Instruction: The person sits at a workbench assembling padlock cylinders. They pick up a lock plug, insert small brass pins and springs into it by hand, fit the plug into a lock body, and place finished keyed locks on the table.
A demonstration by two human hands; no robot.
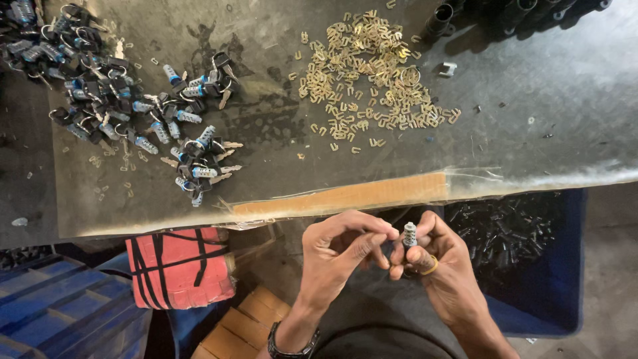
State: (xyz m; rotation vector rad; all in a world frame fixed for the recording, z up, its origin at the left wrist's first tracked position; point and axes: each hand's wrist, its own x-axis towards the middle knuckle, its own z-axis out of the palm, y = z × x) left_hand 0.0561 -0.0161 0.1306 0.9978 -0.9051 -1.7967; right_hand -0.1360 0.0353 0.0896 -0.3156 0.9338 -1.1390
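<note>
in the head view, a small ribbed metal lock cylinder [409,235] is held upright in the right hand [435,266], whose fingers are closed around its lower part so that only the top shows; a yellow ring is worn on one of those fingers. the left hand [339,256] is set just beside the cylinder, its fingers pinched together with the tips touching or nearly touching the cylinder's top; whether anything small is caught between them cannot be told. a dark watch [289,347] is worn on the left wrist.

the cylinder is held just below the near edge of the worktop [531,113], over the person's lap. on the worktop, above the cylinder, a heap of small brass clips [365,73] is spread. far to the upper left of the cylinder, a pile of lock cylinders with keys [133,100] is scattered. to the right of the cylinder, a blue bin [571,266] of dark parts is seen below the worktop. to the cylinder's lower left, a red bundle [179,266] bound with black straps is placed.
</note>
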